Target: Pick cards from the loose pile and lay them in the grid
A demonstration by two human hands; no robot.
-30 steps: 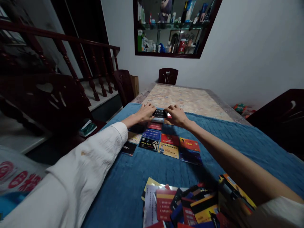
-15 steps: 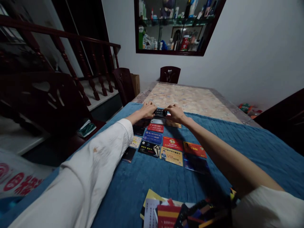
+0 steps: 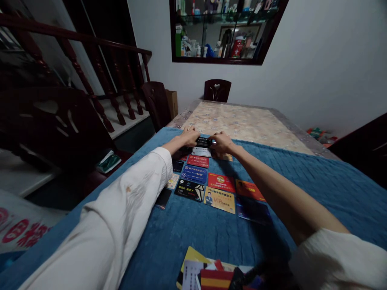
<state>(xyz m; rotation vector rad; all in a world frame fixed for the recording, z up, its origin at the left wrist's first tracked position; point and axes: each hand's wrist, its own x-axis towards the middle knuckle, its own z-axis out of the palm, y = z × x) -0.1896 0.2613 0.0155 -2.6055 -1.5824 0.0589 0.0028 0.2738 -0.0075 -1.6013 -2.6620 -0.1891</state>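
Far out over the blue cloth, my left hand (image 3: 190,136) and my right hand (image 3: 221,142) grip the two sides of a black card (image 3: 203,141) with pale lettering. Just nearer lies a silver card (image 3: 201,152), followed by a red card (image 3: 198,161), a blue card (image 3: 194,173) and a black VIP card (image 3: 189,190) in a column. Right of that column are a red card with a round emblem (image 3: 221,182) and a gold VIP card (image 3: 219,199). Under my right hand a gold-brown card (image 3: 223,156) shows partly. My fingertips are hard to make out.
A heap of mixed cards (image 3: 193,274) lies at the near edge. The blue cloth (image 3: 163,237) covers the near part of the table, with patterned tabletop (image 3: 236,119) beyond. Chairs (image 3: 155,104) and a railing (image 3: 115,86) stand left; a white printed bag (image 3: 27,225) sits low left.
The black card looks lower and flatter, close to the silver card, and both hands have come down slightly with it. The view has shifted a little.
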